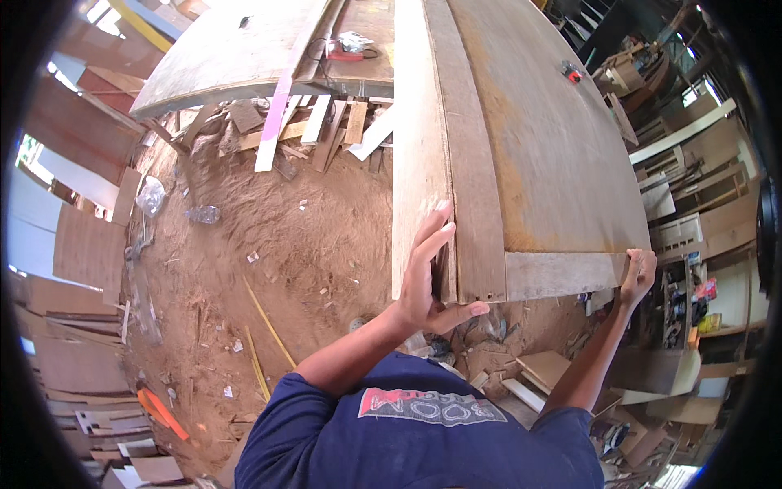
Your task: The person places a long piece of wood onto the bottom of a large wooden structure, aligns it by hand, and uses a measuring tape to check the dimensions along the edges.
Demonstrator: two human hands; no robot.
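A large framed wooden panel stretches away from me, with a wide strip along its left side and a pale crosspiece at its near end. My left hand grips the near left corner, fingers up along the side and thumb at the end. A pale board face lies along that left side. At the near right corner, my right hand is closed around the edge. Its fingertips show on top; the rest of its hold is hidden. A small red and black object rests on the panel.
A wooden table at the far left bears a red-handled tool. Wood offcuts lie beneath it. Scraps, yellow strips and a plastic bottle litter the dirt floor. Boards lean at left; cluttered shelves stand at right.
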